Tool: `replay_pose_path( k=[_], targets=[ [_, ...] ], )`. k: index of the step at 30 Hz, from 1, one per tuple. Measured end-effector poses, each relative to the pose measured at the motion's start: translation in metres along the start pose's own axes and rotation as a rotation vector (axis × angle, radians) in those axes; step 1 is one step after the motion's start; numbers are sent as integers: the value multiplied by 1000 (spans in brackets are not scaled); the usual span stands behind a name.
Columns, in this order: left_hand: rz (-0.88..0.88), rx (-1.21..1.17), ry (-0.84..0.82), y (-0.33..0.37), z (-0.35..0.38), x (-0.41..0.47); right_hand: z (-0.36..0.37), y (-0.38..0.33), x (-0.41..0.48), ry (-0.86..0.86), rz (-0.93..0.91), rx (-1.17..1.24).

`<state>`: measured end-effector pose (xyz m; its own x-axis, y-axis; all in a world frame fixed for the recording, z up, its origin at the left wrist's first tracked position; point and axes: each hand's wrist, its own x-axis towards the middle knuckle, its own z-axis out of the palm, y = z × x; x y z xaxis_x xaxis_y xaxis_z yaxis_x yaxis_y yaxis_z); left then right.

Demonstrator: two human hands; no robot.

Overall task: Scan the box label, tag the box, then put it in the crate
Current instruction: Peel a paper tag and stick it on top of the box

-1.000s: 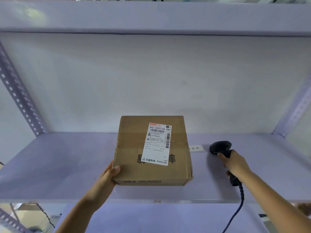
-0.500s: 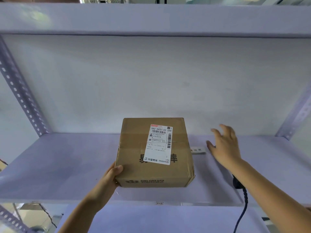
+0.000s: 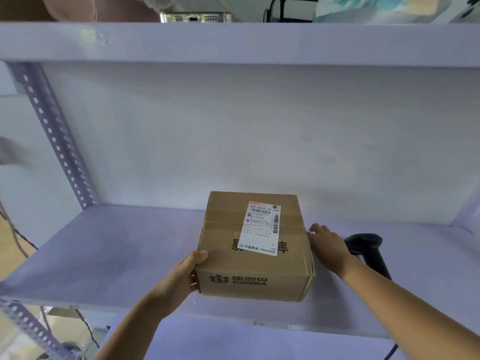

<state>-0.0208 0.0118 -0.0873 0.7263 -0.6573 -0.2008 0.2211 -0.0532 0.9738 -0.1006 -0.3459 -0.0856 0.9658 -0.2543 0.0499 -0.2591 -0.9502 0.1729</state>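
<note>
**Box on the shelf, one hand gripping it, the other flat at its side**

Box (image 3: 253, 246): a brown cardboard carton sits on the pale lilac shelf (image 3: 109, 255), roughly centre and near the front edge, with its rear edge short of the back wall (image 3: 233, 131). A white shipping label (image 3: 261, 228) lies on its top face, towards the right, printed with barcodes and the code "642 H431-00 049"; it partly covers large dark characters printed on the cardboard. The front face carries a dark logo and the word "CONBA".

The left hand (image 3: 181, 278) grasps the box at its front-left corner, thumb lying over the top edge and the palm against the left side; the other fingers are hidden behind the carton.

The right hand (image 3: 328, 246) is unclenched and holds nothing. Its fingers are stretched out beside the box's right side, the fingertips at or just off the cardboard; whether they actually touch cannot be told.

A black handheld scanner (image 3: 368, 249) lies on the shelf just to the right of that hand, partly hidden by the wrist, its handle pointing towards the front edge. A dark cable (image 3: 389, 353) shows below the shelf edge.

A perforated metal upright (image 3: 55, 136) rises at the left. An upper shelf board (image 3: 233, 42) spans the top, with blurred items standing on it.
</note>
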Motion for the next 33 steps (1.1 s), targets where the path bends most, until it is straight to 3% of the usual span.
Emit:
replay_pose_path(
  k=[7,15,33],
  targets=[
    [-10,14,5,-2,-2,1,10,0,3,0,33,53],
    [-42,-9,31,-3,-3,4,7,4,10,-46,-17,-83],
    [-124,-46,16,13,0,-2,8,4,3,65,185,157]
  ],
)
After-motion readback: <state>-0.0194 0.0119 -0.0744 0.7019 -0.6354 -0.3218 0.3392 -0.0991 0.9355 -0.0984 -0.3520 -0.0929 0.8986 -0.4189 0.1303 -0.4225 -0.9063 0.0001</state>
